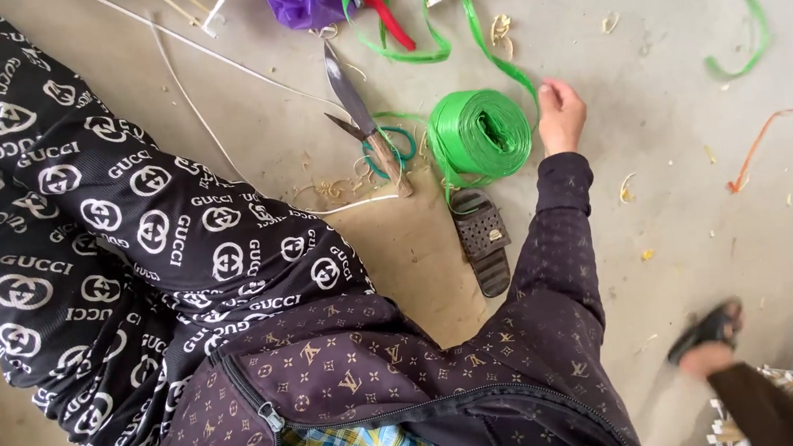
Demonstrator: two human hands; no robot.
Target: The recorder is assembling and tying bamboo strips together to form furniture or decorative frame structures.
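Now the right hand (561, 114) reaches down beside the green roll of strap (480, 134), fingers curled on its loose strand; a knife (362, 116) lies beyond the roll.

Bare floor (684, 97) right of right hand (561, 115); green roll (479, 134), knife (357, 107), sandal (482, 240) crowd left.

A bare grey concrete floor (713, 174) carries everything. Just left of the reaching right hand (561, 115) lies a roll of bright green plastic strapping (480, 134); further left a wooden-handled knife (361, 116); below the roll a brown rubber sandal (482, 240); far right an orange strip (767, 135).
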